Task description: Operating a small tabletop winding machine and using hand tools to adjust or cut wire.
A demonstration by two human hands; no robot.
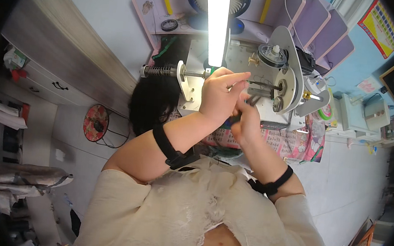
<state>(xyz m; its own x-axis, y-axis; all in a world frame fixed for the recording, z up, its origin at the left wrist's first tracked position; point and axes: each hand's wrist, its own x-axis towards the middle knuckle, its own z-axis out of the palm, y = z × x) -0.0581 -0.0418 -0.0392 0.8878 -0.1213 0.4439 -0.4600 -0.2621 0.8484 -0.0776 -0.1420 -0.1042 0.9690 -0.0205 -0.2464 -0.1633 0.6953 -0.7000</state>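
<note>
- Wire (256,83), thin and dark, runs from the left hand's (220,97) pinching fingertips (242,76) toward the machine's (275,83) round metal rollers (280,87).
- Right hand (245,120) sits just below, fingers curled about a small dark tool (254,100); how tightly, I cannot tell.
- Threading looks part done, judging by the wire at the rollers; the rest of its path stays hidden.
- Spool (269,54), ridged and grey, sits on top of the white plate.
- Spring (160,71), coiled steel, rides a shaft at left.
- Lamp (216,26), a bright bar, glares above.
- Black bands circle both wrists.
</note>
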